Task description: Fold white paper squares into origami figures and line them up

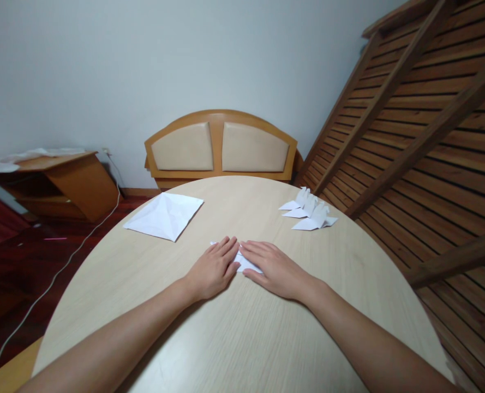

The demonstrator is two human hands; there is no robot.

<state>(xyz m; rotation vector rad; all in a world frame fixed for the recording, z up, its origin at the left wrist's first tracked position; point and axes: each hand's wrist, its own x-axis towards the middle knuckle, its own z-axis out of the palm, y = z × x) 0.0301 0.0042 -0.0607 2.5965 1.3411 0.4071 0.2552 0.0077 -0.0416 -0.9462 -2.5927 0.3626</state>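
Note:
A small folded piece of white paper (246,264) lies flat near the middle of the table, mostly covered by my hands. My left hand (215,267) rests on its left part, fingers stretched out and pointing away from me. From the right, my right hand (273,267) lies flat over the other part, its fingers extended too. Between the two thumbs a bit of the paper shows; its full shape is hidden. Neither hand grips it.
On the round wooden table (242,338), creased white paper sheets (164,215) lie at the left. Several folded paper cranes (313,217) stand in a row at the right. Beyond are a padded headboard (221,144), a slatted wooden frame (430,131) and a low cabinet (82,185).

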